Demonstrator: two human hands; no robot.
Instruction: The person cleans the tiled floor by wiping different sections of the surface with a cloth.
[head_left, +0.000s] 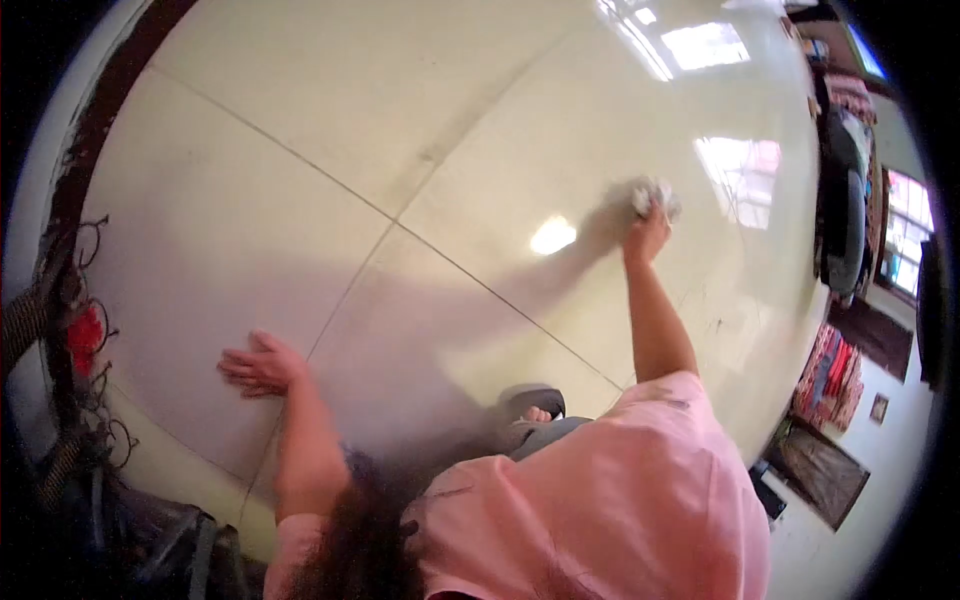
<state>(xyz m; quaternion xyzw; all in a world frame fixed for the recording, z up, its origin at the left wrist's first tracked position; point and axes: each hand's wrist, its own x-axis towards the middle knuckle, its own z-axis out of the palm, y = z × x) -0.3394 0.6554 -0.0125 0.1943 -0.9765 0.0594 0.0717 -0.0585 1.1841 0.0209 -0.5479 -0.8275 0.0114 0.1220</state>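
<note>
My right hand (pixel 647 237) is stretched far out over the glossy cream tiled floor (pixel 330 110), its fingers closed on a crumpled whitish cloth (pixel 656 197). The cloth appears to be pressed against the tiles, and its underside is hidden. To the left, my left hand (pixel 264 367) is open, fingers extended and held close together. Nothing is in it. It is over or on the floor near a tile joint; I cannot tell whether the palm touches.
Dark wire hoops (pixel 98 335) and a red item (pixel 86 335) line the left edge. Black bags (pixel 150 545) lie at lower left. A foot in a dark sandal (pixel 540 405) is below. Along the right are a dark chair (pixel 848 215) and folded red textiles (pixel 828 378).
</note>
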